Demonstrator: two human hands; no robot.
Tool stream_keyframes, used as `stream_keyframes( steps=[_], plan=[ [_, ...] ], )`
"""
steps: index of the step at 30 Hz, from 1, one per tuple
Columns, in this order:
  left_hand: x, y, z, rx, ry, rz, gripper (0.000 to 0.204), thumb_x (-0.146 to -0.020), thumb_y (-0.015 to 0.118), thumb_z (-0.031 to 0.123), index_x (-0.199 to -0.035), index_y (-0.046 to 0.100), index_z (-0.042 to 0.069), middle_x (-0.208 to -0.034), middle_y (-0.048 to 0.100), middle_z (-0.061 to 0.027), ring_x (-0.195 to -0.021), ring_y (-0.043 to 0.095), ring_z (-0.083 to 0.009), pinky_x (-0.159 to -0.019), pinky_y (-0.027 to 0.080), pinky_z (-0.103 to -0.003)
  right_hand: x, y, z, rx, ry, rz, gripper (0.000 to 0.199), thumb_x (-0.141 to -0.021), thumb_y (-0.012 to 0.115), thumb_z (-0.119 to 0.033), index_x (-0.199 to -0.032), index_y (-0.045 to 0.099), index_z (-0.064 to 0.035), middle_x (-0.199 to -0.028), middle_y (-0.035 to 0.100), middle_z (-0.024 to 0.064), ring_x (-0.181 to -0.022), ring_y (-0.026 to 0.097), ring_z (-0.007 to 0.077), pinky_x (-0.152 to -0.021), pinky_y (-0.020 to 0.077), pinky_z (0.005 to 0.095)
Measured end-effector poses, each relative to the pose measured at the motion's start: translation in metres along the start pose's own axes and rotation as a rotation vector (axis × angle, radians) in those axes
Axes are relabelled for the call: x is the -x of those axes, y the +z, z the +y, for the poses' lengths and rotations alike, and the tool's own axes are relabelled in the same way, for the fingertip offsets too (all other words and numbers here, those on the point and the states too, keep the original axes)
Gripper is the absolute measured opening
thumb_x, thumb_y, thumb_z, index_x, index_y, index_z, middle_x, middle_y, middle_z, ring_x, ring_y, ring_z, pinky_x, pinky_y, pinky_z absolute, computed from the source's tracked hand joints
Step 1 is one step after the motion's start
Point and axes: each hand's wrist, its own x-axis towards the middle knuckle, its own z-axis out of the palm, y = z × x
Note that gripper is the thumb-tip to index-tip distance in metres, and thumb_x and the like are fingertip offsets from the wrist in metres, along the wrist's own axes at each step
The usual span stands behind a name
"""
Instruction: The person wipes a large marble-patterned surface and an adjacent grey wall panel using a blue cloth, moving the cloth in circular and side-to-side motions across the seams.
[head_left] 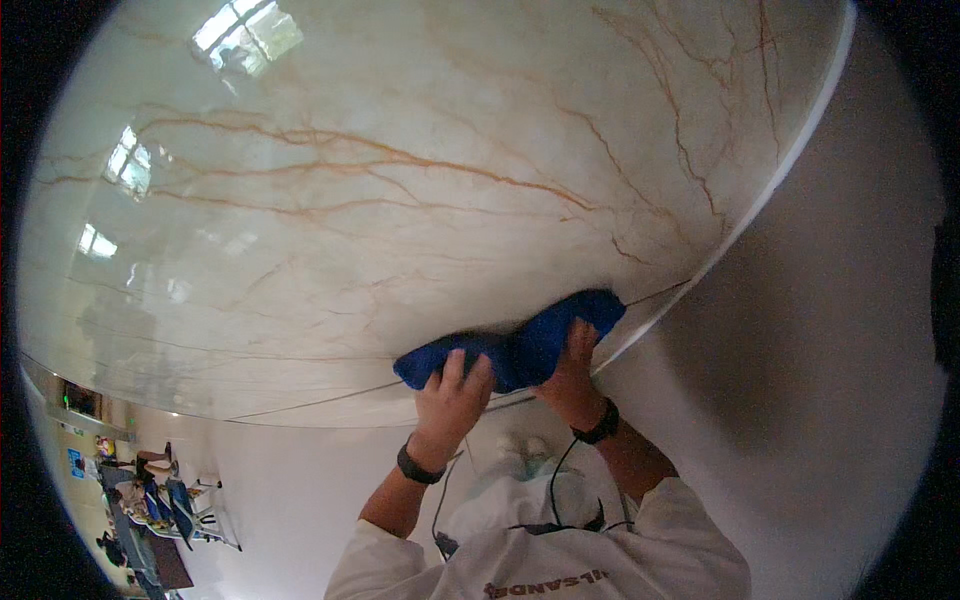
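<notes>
A blue cloth (pixel 560 335), bunched in the middle, lies on a glossy cream tabletop (pixel 350 270) with orange-brown veins, close to its near edge. My left hand (pixel 452 400) holds the cloth's left half, fingers resting over its top. On the right half, my right hand (pixel 572 378) grips the cloth with its fingers over it, some of them hidden. Both hands press the cloth against the surface, side by side. Each wrist wears a black band.
The tabletop has a pale rim (pixel 765 205) curving along the right. Pale floor (pixel 800 420) lies beyond it. Far at the lower left are a seated person (pixel 150 495), chairs and a grey counter. Bright window reflections (pixel 245 38) show on the tabletop. Black cords hang near my waist.
</notes>
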Motion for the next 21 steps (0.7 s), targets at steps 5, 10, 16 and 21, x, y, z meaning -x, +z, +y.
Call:
stream_keyframes(
  steps=[5, 10, 16, 21],
  plan=[
    [-0.008, 0.013, -0.012, 0.083, 0.041, 0.009, 0.039, -0.062, 0.056, 0.019, -0.100, 0.049, 0.022, -0.097, 0.044, -0.0012, -0.078, 0.046, -0.0159, -0.060, 0.036, -0.034, -0.026, -0.002, 0.004, 0.116, 0.037, 0.046, 0.073, -0.049, 0.066, -0.038, -0.106, 0.037, -0.0024, -0.098, 0.036, 0.0204, -0.090, 0.034, 0.0394, -0.079, 0.0190, 0.0579],
    [0.003, 0.030, -0.019, 0.086, 0.114, -0.048, 0.047, -0.062, 0.053, 0.016, -0.108, 0.045, 0.026, -0.103, 0.045, 0.0072, -0.074, 0.048, -0.0109, -0.057, 0.033, -0.032, -0.003, 0.052, 0.018, -0.037, 0.115, 0.269, 0.067, -0.050, 0.067, -0.036, -0.101, 0.041, -0.0038, -0.095, 0.036, 0.0208, -0.086, 0.036, 0.0371, -0.076, 0.0237, 0.0536],
    [0.047, 0.053, -0.019, 0.059, 0.120, -0.099, 0.049, -0.062, 0.051, 0.011, -0.108, 0.045, 0.027, -0.091, 0.054, 0.0099, -0.059, 0.046, -0.0119, -0.056, 0.034, -0.029, 0.035, 0.084, 0.022, -0.482, 0.255, -0.256, 0.064, -0.048, 0.069, -0.032, -0.100, 0.044, -0.0060, -0.103, 0.039, 0.0164, -0.097, 0.033, 0.0340, -0.080, 0.0200, 0.0531],
    [0.077, 0.049, -0.039, -0.012, 0.071, -0.240, 0.047, -0.062, 0.051, 0.011, -0.108, 0.046, 0.023, -0.089, 0.054, 0.0076, -0.057, 0.046, -0.0136, -0.062, 0.037, -0.031, 0.043, 0.088, -0.019, 0.125, -0.218, -0.009, 0.068, -0.048, 0.064, -0.027, -0.106, 0.036, -0.0068, -0.098, 0.036, 0.0171, -0.091, 0.033, 0.0348, -0.073, 0.0267, 0.0470]
  ],
)
